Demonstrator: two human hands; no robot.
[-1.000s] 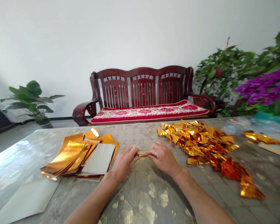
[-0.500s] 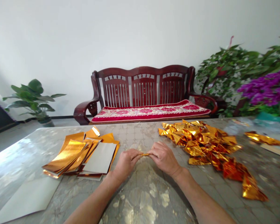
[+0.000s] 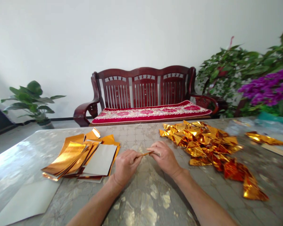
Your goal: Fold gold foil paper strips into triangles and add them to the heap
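Observation:
Between my two hands a narrow, folded piece of gold foil paper is stretched above the table. My left hand pinches its left end between thumb and fingers. At the other end my right hand grips it the same way, covering much of the paper. Left of my hands lies a loose stack of flat gold foil sheets, with a pale grey sheet face up on top. To the right is a heap of folded gold foil pieces, crumpled and pointed in shape.
A large pale sheet lies on the patterned table at the front left. Clear plastic and another gold piece are at the right. Behind the table stands a dark wooden bench between green plants.
The fingers have shifted slightly on the foil paper, and a little more of it shows between them. My right hand has turned somewhat. The stack and heap lie as before.

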